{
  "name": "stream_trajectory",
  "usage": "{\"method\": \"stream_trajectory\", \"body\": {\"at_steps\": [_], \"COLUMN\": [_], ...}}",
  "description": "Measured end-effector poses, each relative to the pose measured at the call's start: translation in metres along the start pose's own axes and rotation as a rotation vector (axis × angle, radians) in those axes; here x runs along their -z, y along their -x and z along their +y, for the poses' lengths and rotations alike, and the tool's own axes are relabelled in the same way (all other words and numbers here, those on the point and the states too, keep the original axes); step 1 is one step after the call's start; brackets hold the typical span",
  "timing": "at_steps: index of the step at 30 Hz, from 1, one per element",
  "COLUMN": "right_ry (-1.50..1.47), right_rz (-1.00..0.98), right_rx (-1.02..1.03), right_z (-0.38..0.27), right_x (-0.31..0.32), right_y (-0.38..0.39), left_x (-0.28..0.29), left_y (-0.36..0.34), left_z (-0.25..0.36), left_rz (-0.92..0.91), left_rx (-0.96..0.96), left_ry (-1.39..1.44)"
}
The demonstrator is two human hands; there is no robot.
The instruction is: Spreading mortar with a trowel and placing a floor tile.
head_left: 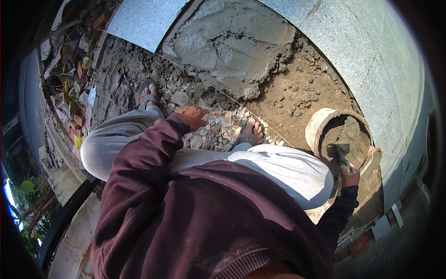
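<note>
My right hand (350, 176) is closed round the handle of a trowel (342, 149) at the right. The trowel's dark blade lies inside a pale bucket (319, 125), against the grey mortar (349, 131) in it. The bucket is tipped, with its mouth toward me. My left hand (194, 117) hangs in front of my left knee, over broken stones, its fingers curled in with nothing visible in them. Ahead, a wet bed of grey mortar (227, 51) is spread on the ground, its surface smeared and its near edge ragged.
A thin string (218, 88) runs diagonally between my feet and the mortar bed. Grey speckled tiles (344, 51) cover the right side, and another tile (146, 21) lies at the far left of the bed. Rubble and litter (76, 97) pile up at the left. Brown sand (290, 100) borders the bucket.
</note>
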State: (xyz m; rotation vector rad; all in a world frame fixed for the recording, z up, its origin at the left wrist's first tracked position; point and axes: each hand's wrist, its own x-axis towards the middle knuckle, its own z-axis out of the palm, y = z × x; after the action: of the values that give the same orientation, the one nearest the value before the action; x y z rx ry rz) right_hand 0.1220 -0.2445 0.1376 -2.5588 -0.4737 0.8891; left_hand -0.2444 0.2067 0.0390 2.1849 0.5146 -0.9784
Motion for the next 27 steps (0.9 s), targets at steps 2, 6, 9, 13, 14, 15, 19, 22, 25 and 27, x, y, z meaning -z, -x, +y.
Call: {"method": "stream_trajectory", "body": {"at_steps": [2,6,9,13,14,15,19,22,25,27], "right_ry": [0.053,0.197,0.333,0.463,0.624,0.797,1.010,1.023,1.176,1.424], "right_rz": [0.004,0.178,0.054,-0.068,-0.108,-0.091,0.115,-0.028,-0.344,-0.492], "right_rx": [-0.003,0.211,0.691,0.825,0.816,0.830,0.949,1.087,1.214,1.353], "right_z": [-0.031,-0.111,-0.175,-0.237,-0.247,-0.254,-0.259,-0.260,-0.283,-0.316], "right_x": [0.011,0.000,-0.022,-0.100,-0.125,-0.152,-0.178,-0.161,-0.176,-0.204], "right_y": [0.017,0.022,-0.012,-0.067,-0.081,-0.093,-0.130,-0.152,-0.179,-0.202], "left_x": [-0.014,-0.045,-0.064,-0.063,-0.062,-0.063,-0.064,-0.066,-0.073,-0.075], "left_y": [-0.014,-0.055,-0.093,-0.129,-0.133,-0.135,-0.138,-0.146,-0.148,-0.143], "left_z": [-0.006,-0.034,-0.054,-0.058,-0.054,-0.048,-0.035,-0.025,-0.005,-0.002], "left_rz": [0.022,0.187,0.420,0.562,0.549,0.638,0.782,0.889,1.073,1.106], "left_rx": [0.023,0.085,0.201,0.527,0.495,0.518,0.453,0.543,0.549,0.566], "left_ry": [0.099,0.507,0.878,1.987,1.997,2.073,2.251,2.285,1.282,1.534]}}
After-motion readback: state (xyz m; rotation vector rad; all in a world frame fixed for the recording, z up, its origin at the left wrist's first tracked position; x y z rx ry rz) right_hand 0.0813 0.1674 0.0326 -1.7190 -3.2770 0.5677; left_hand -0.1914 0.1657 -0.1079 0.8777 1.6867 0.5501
